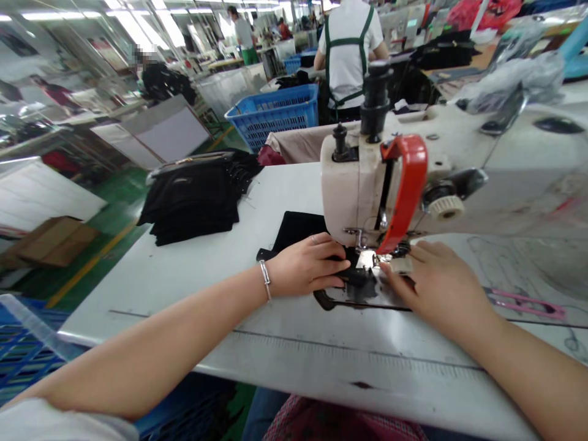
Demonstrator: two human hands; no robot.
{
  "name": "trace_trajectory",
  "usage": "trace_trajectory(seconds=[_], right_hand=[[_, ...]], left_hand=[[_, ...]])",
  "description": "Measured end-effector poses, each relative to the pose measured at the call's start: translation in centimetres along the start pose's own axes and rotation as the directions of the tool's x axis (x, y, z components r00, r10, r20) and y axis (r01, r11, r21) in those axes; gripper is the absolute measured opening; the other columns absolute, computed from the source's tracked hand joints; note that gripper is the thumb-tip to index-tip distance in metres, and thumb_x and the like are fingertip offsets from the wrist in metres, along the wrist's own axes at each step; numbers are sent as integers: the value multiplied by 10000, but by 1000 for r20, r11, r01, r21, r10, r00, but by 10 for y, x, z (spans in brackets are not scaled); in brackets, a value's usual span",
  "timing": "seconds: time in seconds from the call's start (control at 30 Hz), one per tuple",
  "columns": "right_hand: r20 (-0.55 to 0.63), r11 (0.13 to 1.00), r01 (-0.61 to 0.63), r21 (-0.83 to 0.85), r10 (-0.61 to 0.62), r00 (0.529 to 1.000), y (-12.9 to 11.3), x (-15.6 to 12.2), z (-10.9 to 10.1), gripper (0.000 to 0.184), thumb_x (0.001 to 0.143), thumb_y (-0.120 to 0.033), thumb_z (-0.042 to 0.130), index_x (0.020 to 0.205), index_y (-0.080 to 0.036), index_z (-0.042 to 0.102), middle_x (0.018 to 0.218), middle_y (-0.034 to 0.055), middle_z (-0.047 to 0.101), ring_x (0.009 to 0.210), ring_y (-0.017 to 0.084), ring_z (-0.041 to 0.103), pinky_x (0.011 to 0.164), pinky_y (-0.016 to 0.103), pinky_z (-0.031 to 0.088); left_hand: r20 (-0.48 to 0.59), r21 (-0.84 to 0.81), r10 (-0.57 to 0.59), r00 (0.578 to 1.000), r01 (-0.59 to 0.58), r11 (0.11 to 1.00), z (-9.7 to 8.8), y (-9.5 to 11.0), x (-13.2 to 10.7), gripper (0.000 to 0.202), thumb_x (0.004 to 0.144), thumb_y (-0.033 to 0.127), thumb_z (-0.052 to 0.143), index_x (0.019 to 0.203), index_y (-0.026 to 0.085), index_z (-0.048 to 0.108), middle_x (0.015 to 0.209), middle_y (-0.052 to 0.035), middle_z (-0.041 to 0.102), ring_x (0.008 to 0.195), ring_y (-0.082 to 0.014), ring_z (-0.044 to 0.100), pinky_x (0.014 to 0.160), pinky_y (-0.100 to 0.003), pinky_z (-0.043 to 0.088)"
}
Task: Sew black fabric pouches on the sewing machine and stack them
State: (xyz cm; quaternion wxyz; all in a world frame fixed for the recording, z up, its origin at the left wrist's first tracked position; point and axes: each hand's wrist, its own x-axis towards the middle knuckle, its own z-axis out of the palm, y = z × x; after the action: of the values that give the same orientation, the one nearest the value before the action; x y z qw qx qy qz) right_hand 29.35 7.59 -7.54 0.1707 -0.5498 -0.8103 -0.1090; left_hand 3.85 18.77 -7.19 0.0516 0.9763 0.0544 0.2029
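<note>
A white sewing machine (349, 184) with a red lever guard (408, 184) stands over its metal needle plate (381, 294). A black fabric piece (298, 226) lies on the table left of the needle and runs under my left hand (312, 263). That hand holds it with bent fingers pressed down close to the presser foot (374, 258). My right hand (432, 282) rests to the right of the needle, thumb and fingers apart around the presser foot area. Its fingertips are partly hidden behind machine parts.
A stack of black fabric pieces (193, 196) sits at the table's far left. Pink thread snips (528, 303) lie right of my right hand. Beyond the table are a blue crate (280, 113) and a person in a white shirt (349, 49). A ruler strip (358, 352) runs along the front.
</note>
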Motion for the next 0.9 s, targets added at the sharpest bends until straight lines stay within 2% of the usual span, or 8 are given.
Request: trace_trajectory(seconds=[0.1,0.17,0.4,0.47,0.53,0.7,0.77,0.9], right_hand=[[39,1000,13,26,-14,999,-1,-1,-2,334,966,-320,550,671,-209,660,688,49,623,750,240,528,748,390,348],[27,997,26,76,-29,999,-4,-3,-3,350,969,-335,551,657,-203,640,695,50,619,764,233,527,759,387,344],[-4,947,120,299,-124,992,-13,-1,5,84,934,-258,604,927,-186,645,898,47,685,816,215,573,758,360,390],[-23,943,140,303,-140,990,-13,2,9,88,946,-226,582,986,-184,649,941,52,695,832,212,580,760,355,398],[-43,946,185,267,-180,983,-11,4,11,111,961,-189,544,935,-188,652,895,46,685,812,206,571,747,353,392],[20,944,290,159,-296,955,-8,3,5,199,945,-139,520,796,-196,640,768,38,629,780,210,539,737,379,379],[13,948,255,190,-262,965,-9,0,0,178,936,-155,531,807,-195,647,795,42,646,789,217,549,733,387,394],[-75,945,115,305,-97,992,-14,-2,-4,148,942,-222,552,861,-171,665,884,72,697,802,217,590,736,381,454]], left_hand=[[-17,-15,-77,997,77,997,1,11,3,304,976,358,598,1171,134,667,1088,-121,713,1045,-232,664,950,-405,572],[-45,-39,-133,990,131,991,4,22,4,236,975,313,601,1118,142,679,1061,-99,722,1001,-204,673,942,-385,574],[-157,-160,-294,943,269,950,13,42,7,74,943,217,658,991,174,696,991,-36,751,933,-155,705,915,-321,576],[-164,-195,-360,918,328,924,13,43,8,68,940,218,664,986,177,692,970,-33,756,941,-160,711,928,-325,578],[-166,-213,-403,900,366,906,14,45,9,69,929,214,678,982,174,692,961,-34,758,943,-167,715,936,-334,579],[-167,-181,-368,915,339,923,14,51,8,83,898,195,702,979,179,705,994,-36,758,934,-171,716,902,-337,588],[-160,-144,-335,929,314,938,13,54,8,94,904,161,678,990,175,714,1014,-35,758,936,-162,713,899,-329,585],[-144,-113,-306,941,291,950,11,57,9,133,947,128,613,1003,179,722,1020,-28,763,945,-139,713,894,-300,586]])
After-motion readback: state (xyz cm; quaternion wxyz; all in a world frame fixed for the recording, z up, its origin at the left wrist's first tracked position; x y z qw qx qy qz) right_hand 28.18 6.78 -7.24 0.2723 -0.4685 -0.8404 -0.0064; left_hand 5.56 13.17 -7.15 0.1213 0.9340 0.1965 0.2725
